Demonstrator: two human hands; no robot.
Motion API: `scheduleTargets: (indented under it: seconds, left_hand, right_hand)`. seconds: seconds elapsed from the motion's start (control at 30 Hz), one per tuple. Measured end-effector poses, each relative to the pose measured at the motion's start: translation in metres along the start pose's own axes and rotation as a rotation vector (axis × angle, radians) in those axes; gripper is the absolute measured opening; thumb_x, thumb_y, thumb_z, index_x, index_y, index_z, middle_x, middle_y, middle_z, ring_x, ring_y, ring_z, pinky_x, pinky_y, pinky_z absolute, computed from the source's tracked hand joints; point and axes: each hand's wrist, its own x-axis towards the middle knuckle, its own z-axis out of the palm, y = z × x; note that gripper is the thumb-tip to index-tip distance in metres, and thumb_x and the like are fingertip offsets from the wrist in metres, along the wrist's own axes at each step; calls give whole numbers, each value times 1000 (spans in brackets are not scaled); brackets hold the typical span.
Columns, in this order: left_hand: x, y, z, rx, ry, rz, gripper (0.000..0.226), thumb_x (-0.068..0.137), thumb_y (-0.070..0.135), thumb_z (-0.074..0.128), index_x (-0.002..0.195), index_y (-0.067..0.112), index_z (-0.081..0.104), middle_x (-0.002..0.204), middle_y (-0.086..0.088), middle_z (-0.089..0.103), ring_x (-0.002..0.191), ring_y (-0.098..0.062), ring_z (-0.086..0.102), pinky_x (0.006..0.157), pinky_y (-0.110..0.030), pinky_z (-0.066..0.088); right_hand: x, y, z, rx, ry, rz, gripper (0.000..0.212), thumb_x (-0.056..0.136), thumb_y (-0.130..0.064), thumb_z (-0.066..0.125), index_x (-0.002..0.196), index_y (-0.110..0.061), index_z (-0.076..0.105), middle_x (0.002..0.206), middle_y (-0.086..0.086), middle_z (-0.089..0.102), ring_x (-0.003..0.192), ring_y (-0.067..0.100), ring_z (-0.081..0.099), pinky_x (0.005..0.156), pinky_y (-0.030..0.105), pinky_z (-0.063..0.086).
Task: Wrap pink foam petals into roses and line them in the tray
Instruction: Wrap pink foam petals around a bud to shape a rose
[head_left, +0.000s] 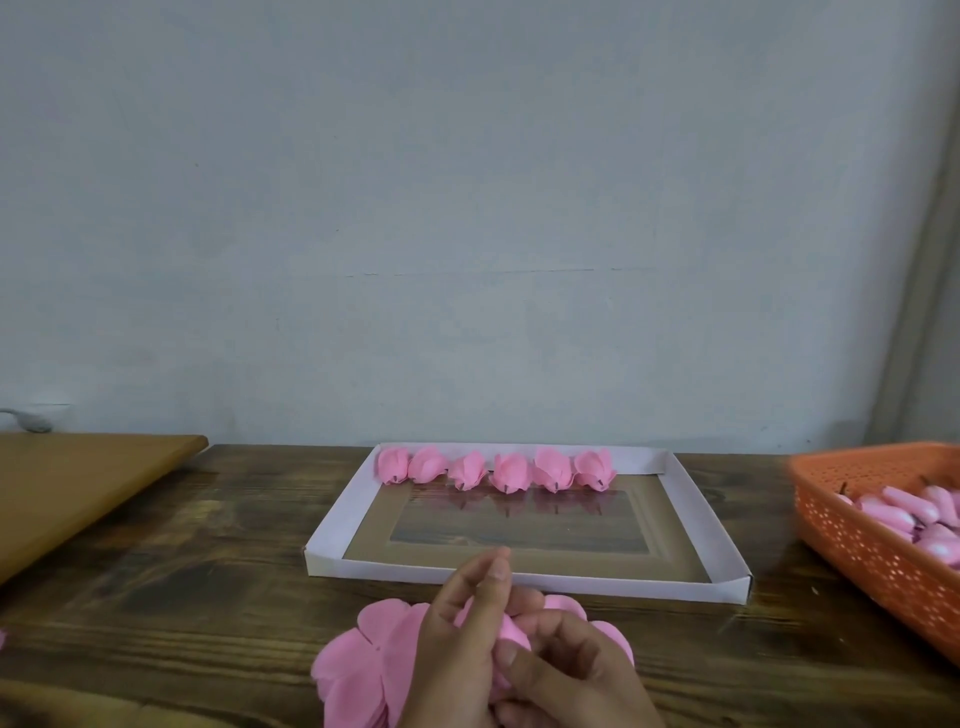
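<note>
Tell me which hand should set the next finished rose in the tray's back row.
Probably right. The six roses fill the tray from its left; the open slot is at the row's right end, on the right hand's side.

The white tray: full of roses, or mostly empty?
Mostly empty. The white tray holds one row of six pink roses along its far wall; the rest of its floor is bare.

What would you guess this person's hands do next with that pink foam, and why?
Probably keep curling the pink foam petals tighter into a bud. Both the left hand and the right hand grip the foam, which is only partly wrapped, with loose petals fanning out. Six finished roses line the far edge of the tray, with room at the right end.
</note>
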Motion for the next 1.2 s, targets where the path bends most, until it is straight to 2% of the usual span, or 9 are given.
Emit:
scheduleTargets:
  seconds: [0.07, 0.2, 0.27, 0.4, 0.77, 0.93, 1.07, 1.2]
  left_hand:
    - [1, 0, 0, 9, 1, 2, 33, 67, 28, 71, 97, 15, 75, 69, -15, 72, 51, -25, 69, 41, -24, 49]
    - [1, -1, 0, 15, 1, 10, 21, 66, 30, 73, 83, 21, 80, 71, -17, 73, 55, -28, 71, 41, -26, 52]
    - [1, -1, 0, 18, 1, 12, 18, 67, 31, 73, 82, 23, 80, 71, -16, 73, 56, -28, 72, 40, -26, 52]
    - [2, -1, 0, 17, 0, 11, 18, 66, 32, 73, 81, 26, 80, 72, -16, 74, 57, -27, 72, 40, -26, 52]
    - [3, -1, 0, -16, -10, 12, 15, 68, 29, 72, 79, 23, 80, 68, -15, 72, 53, -27, 71, 38, -25, 50]
    - [3, -2, -1, -22, -12, 8, 14, 68, 29, 72, 78, 24, 80, 68, -15, 72, 53, -27, 71, 40, -28, 53]
    - [3, -2, 0, -30, -2, -2, 15, 67, 30, 73, 79, 23, 80, 69, -14, 71, 53, -28, 69, 40, -25, 51]
    - [3, -2, 0, -38, 1, 0, 13, 69, 29, 72, 78, 23, 80, 68, -15, 71, 53, -27, 68, 41, -26, 51]
  right_hand:
    - [1, -1, 0, 31, 20, -13, 10, 88, 24, 52, 85, 20, 61, 88, 23, 64, 60, 28, 69, 45, 25, 55]
    - [1, 2, 1, -63, 37, -45, 9, 87, 21, 56, 88, 17, 64, 84, 26, 68, 54, 24, 69, 47, 24, 55]
    - [2, 2, -1, -39, 61, -44, 14, 87, 22, 55, 83, 14, 65, 82, 25, 67, 52, 23, 69, 46, 24, 55]
    - [7, 2, -5, -77, 40, -15, 12, 88, 16, 59, 84, 8, 66, 77, 16, 74, 62, 24, 73, 51, 28, 57]
    - [10, 4, -10, -82, 18, -40, 20, 86, 17, 61, 75, 3, 71, 77, 20, 74, 63, 26, 73, 52, 28, 56]
    - [11, 4, -10, -80, 18, -56, 12, 85, 17, 62, 81, 7, 68, 77, 19, 74, 64, 25, 73, 52, 27, 56]
    - [10, 4, -12, -75, 9, -53, 24, 86, 18, 59, 73, 3, 71, 76, 18, 74, 64, 24, 73, 51, 27, 56]
    - [11, 4, -11, -132, 29, -46, 10, 86, 15, 62, 85, 8, 68, 80, 17, 76, 68, 25, 74, 55, 29, 58]
